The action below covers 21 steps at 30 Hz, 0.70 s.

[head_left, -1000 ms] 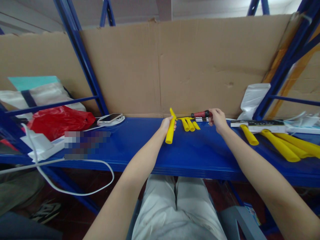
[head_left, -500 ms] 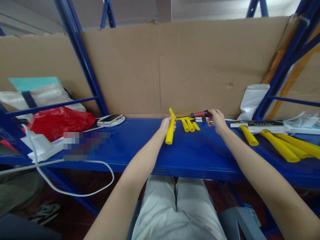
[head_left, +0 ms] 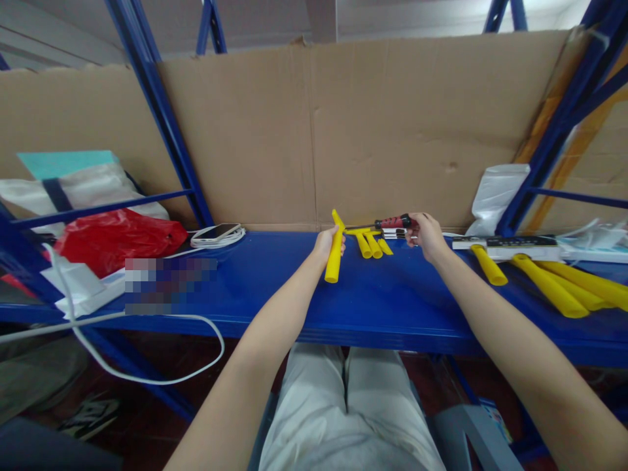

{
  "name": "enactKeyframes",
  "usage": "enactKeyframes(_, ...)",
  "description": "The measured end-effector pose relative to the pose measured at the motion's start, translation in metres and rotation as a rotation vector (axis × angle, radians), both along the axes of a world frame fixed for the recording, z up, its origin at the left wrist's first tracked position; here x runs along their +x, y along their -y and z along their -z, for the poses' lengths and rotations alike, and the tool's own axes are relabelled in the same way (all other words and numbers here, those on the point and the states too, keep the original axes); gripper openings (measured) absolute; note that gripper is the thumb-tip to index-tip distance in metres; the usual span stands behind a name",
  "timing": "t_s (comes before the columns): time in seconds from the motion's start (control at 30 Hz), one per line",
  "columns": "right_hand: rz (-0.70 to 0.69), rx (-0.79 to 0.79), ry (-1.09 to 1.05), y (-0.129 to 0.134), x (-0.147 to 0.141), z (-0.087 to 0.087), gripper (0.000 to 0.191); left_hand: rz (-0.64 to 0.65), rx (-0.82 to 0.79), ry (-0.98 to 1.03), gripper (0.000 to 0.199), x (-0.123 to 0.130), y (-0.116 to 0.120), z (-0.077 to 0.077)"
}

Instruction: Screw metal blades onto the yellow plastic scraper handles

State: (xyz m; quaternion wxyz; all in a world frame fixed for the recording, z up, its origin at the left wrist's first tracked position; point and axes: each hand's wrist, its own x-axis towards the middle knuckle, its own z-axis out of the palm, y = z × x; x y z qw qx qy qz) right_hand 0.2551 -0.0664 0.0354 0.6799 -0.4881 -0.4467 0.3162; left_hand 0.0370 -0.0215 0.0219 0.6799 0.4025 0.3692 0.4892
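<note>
My left hand [head_left: 326, 246] is closed around a yellow plastic handle [head_left: 333, 260], a tube with a narrower crosspiece at its top, held tilted above the blue shelf. In my right hand [head_left: 428, 237] is the end of a red and black screwdriver [head_left: 392, 223], gripped by the fingers. Its thin shaft points left and reaches the upper part of the yellow handle; whether the tip sits inside it I cannot tell. Just behind, several smaller-looking yellow pieces [head_left: 371, 244] lie on the shelf beneath the screwdriver.
More yellow handles [head_left: 552, 288] lie at the right beside a white power strip [head_left: 524, 250]. On the left are a phone [head_left: 222, 231] on a coiled white cable, a red bag [head_left: 125, 242] and a loose cable. Cardboard [head_left: 373, 131] backs the blue shelf [head_left: 275, 294].
Both hands stay almost in place. The screwdriver remains at the yellow handle, with only a slight shift of the right-hand fingers.
</note>
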Motion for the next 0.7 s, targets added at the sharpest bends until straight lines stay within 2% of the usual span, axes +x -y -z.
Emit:
enactKeyframes(0.13,0.000,0.004,0.072,-0.0014,0.0024,0.0017,0.035,-0.015,-0.006,-0.030,0.030,0.0003,-0.0002,0.0006)
enactKeyframes(0.33,0.047,-0.004,0.043,0.0014,-0.0002,-0.0027,0.022,0.004,-0.016,-0.020,0.032,0.0006,0.0033,-0.0013)
enactKeyframes(0.57,0.073,0.038,0.148,0.0012,0.0024,0.0004,0.038,-0.006,-0.028,0.007,0.028,0.0014,0.0027,-0.0006)
enactKeyframes(0.7,0.065,0.041,0.097,-0.0016,0.0035,0.0011,0.030,-0.019,-0.016,0.004,0.028,0.0021,0.0027,-0.0008)
